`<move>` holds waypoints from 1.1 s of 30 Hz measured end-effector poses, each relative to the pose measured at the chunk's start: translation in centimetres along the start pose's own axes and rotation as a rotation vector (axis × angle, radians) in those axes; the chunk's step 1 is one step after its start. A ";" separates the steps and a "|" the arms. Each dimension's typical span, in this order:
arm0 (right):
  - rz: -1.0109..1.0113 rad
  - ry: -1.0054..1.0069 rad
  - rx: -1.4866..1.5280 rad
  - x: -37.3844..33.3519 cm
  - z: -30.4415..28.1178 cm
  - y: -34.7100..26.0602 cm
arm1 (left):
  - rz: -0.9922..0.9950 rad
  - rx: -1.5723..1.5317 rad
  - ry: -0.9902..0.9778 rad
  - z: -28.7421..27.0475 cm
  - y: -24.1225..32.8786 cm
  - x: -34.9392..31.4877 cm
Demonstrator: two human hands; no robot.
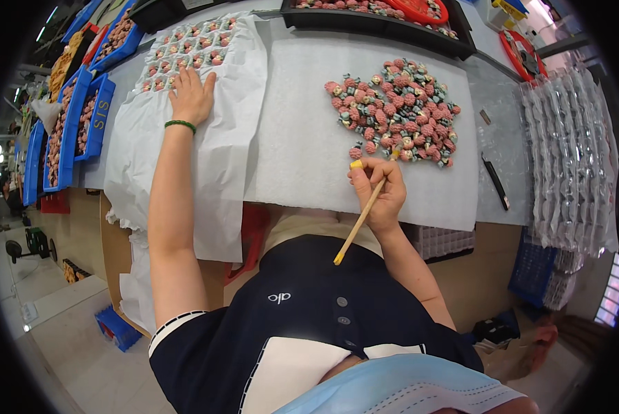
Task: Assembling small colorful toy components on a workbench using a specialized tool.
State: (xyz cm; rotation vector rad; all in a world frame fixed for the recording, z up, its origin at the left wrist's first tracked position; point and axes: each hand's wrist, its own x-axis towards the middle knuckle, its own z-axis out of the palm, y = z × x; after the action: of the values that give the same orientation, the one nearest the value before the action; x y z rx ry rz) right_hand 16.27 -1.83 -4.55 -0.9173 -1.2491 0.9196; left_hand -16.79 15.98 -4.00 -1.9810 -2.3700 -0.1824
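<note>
Knobbly pink figurines (grey-green below), left hand spread against rowed ones, right hand holding wooden stick

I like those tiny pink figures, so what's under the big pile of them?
The pile of figures lies on a white sheet; you can see it beside the pile. The part right underneath is covered, so I can't tell what's there.
</note>
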 end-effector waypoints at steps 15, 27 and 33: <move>-0.170 0.245 0.119 -0.1 -3.3 -0.5 | 0.814 -0.770 0.064 -3.7 21.4 -16.0; -0.136 0.231 0.076 -1.0 -2.1 -1.0 | 0.090 -1.714 -0.709 -5.5 17.4 -18.5; -0.024 0.086 0.099 -1.9 -0.6 -0.4 | 0.085 -1.772 -0.710 -4.9 15.8 -19.9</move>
State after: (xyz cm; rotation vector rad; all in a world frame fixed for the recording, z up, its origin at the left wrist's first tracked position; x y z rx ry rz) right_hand 16.69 -3.76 -4.87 -0.8535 -1.1293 0.9050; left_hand 2.12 -1.29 -0.43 -2.8533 -2.5119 -2.7567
